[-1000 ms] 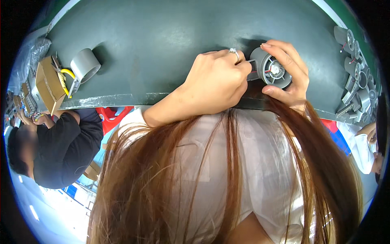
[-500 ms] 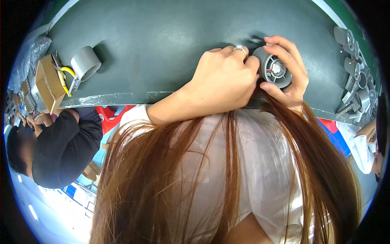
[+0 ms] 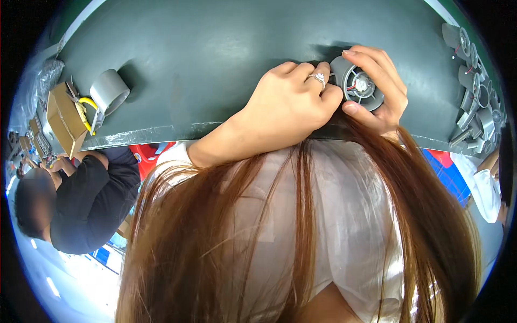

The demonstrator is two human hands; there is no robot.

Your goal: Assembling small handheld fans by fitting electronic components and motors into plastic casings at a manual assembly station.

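Note:
Near the front edge of the dark green table, my right hand grips a round grey fan housing by its right side. The thumb is at the lower rim and the fingers curl over the top. The housing's spoked open end faces me, with a pale hub and a bit of red wire in the middle. My left hand, with a ring on one finger, is closed against the left side of the housing. Its fingertips are turned away, so whatever they pinch is hidden.
To the left stand a hollow grey cylinder, yellow-handled pliers and an open cardboard box. Several grey fan parts are heaped along the right edge. A person in black sits at the left; a white sleeve shows at the right.
The view has tilted a little. My left hand has shifted slightly down along the housing, its fist staying closed. My right hand keeps its grip.

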